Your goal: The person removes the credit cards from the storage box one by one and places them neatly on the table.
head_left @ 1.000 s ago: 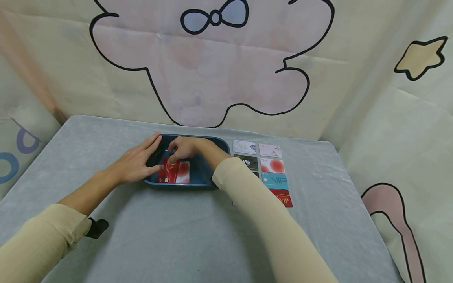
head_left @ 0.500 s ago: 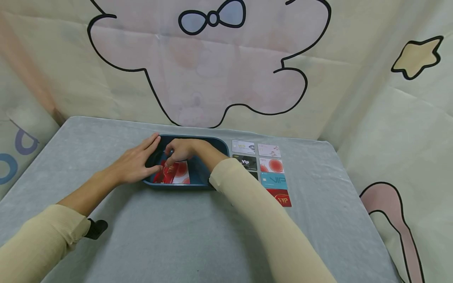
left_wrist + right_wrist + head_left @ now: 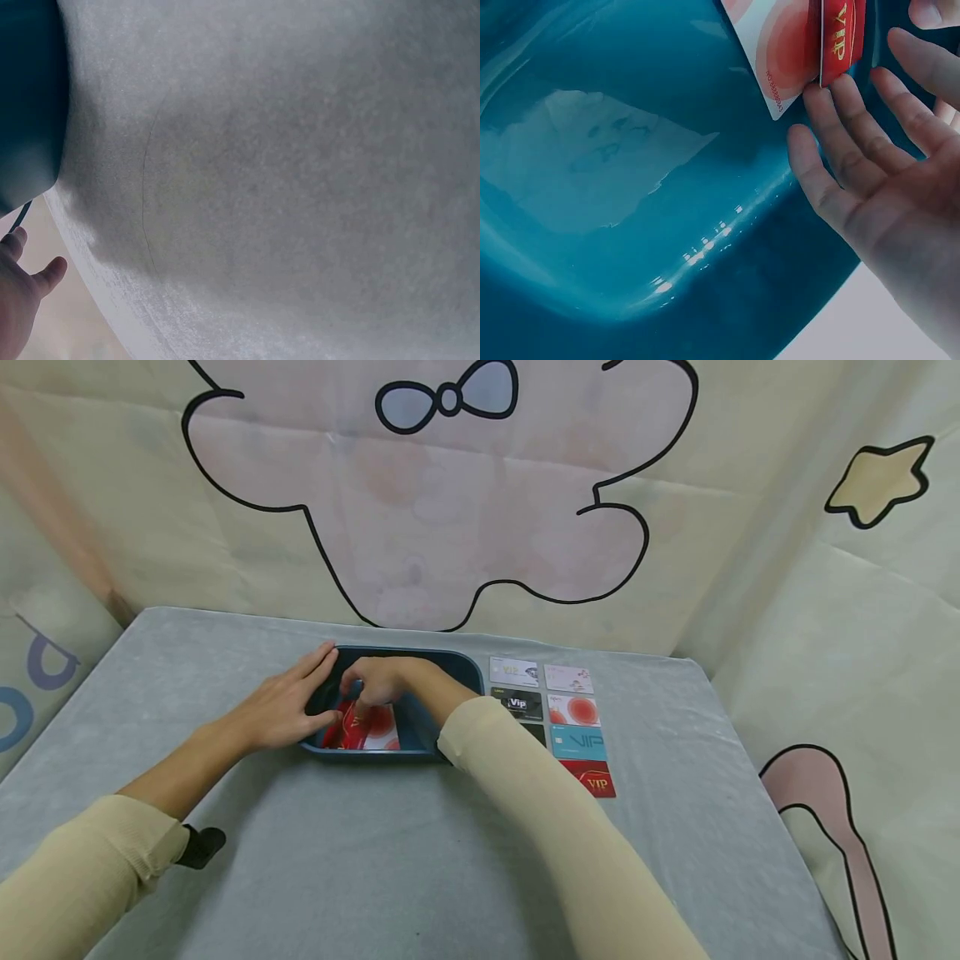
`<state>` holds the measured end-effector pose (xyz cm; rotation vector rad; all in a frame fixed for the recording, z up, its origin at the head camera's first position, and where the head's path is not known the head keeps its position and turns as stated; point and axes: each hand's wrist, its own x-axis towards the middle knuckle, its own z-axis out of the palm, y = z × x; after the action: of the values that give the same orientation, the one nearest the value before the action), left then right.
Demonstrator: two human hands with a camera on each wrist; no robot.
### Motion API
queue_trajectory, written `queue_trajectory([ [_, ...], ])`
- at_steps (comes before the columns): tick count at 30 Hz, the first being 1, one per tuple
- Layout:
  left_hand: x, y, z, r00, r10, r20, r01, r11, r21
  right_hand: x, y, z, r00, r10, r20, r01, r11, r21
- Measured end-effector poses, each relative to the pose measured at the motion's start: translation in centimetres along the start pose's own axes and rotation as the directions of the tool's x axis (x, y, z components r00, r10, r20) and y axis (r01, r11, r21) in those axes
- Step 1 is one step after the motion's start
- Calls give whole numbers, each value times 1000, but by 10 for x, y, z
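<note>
2 cards, a red VIP card (image 3: 842,39) atop a white red-circled card (image 3: 776,52), lie in the blue tray (image 3: 450,667) touching the right hand's (image 3: 384,681) loosely extended fingertips (image 3: 819,96), while the left hand (image 3: 283,708), nearly straight-fingered, rests on the tray's left rim.

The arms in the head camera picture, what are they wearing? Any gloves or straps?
Both arms wear long, cream-coloured ribbed sleeves. The left sleeve ends at a cuff partway up the forearm, with a small black strap or device showing just under it. The right sleeve ends at a cuff near the wrist. The left hand and right hand are bare: no gloves, no rings visible.
</note>
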<state>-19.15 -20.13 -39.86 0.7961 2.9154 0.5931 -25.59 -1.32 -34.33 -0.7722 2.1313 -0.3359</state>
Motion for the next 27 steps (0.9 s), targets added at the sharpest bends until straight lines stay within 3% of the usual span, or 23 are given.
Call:
queue_trajectory([
  [15,1,-1,2,1000,-4,11,4,1000,-2,-8,-5,1,992,15,-122,-31,991,-132],
  [27,1,1,0,1000,-10,14,10,1000,-6,-31,-1,3,988,-91,-126,75,990,-120],
])
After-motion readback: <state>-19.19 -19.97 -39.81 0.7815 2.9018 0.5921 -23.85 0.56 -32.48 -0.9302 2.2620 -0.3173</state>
